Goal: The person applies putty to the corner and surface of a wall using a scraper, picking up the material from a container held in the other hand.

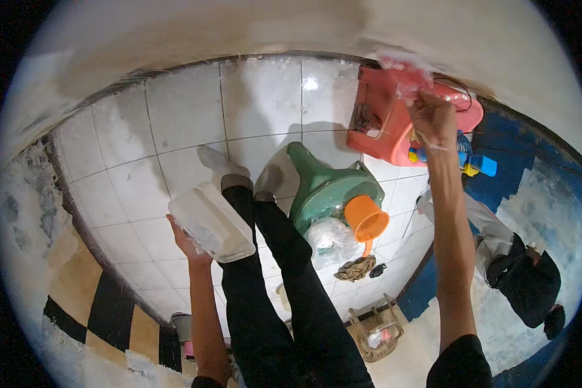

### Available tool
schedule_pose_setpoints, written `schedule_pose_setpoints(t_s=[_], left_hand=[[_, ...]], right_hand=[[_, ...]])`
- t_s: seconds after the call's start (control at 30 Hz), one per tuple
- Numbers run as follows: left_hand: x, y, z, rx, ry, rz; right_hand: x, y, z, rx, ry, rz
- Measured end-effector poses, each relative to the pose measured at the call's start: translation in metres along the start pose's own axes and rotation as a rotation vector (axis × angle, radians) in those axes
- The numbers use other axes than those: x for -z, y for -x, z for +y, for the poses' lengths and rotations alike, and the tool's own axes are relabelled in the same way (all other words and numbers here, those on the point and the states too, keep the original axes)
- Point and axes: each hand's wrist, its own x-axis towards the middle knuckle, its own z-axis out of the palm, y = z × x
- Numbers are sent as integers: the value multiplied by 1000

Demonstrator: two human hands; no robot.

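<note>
One pink stool (389, 143) is beyond one green stool (317, 186); left of the green stool, the left hand (189, 244) grasps one white container (213, 223); beyond-right, the right hand (433, 119) clutches one reddish bag (404, 75); at its right edge, one orange dipper (367, 218).

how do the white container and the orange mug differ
The white plastic container is boxy and oblong, while the orange mug is round with a handle. The left hand holds the container; the mug is in neither hand. The container also looks bigger than the mug. Both appear to be plastic.
</note>
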Motion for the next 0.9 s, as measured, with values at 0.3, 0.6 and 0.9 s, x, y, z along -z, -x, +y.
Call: schedule_pose_setpoints(t_s=[0.3,0.6,0.9], left_hand=[[-16,10,-4,-41,-97,1],[-82,162,62,-51,-11,-207],[-163,341,158,21,20,-460]], right_hand=[[56,-58,-6,95,998,322],[-263,171,1,-143,342,475],[-523,266,-59,118,722,279]])
